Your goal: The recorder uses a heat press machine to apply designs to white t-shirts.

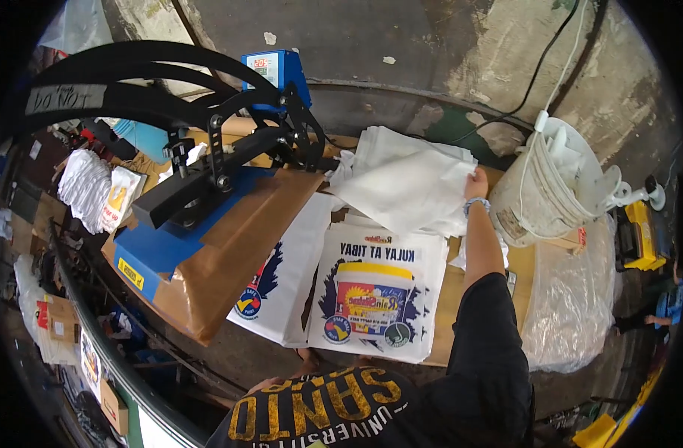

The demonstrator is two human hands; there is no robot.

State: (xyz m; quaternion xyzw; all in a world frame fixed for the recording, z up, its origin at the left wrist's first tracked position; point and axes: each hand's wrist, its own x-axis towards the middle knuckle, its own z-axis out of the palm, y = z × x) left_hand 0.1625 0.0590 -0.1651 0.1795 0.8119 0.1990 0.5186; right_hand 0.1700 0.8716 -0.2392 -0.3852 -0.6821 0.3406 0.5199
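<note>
My right hand (pixel 477 183) pinches the right corner of a thin white sheet (pixel 408 185), lifted and curling over a stack of similar white sheets (pixel 386 143). Toward me lies a stack of printed transfer sheets (pixel 369 297), with a mirror-image paint pail design on top. Beside it, a white printed piece (pixel 296 297) lies partly under the raised platen of a heat press (pixel 224 246), which brown sheeting covers in part. My left hand is out of view; only a patch of skin shows by my shirt's left edge.
A blue control box (pixel 288 73) with a lit display stands behind the press. At right are a white plastic bucket (pixel 515 196) with a cable over it and a clear plastic bag (pixel 571 302). A folded white pile (pixel 87 187) lies left. Another person (pixel 663 308) is far right.
</note>
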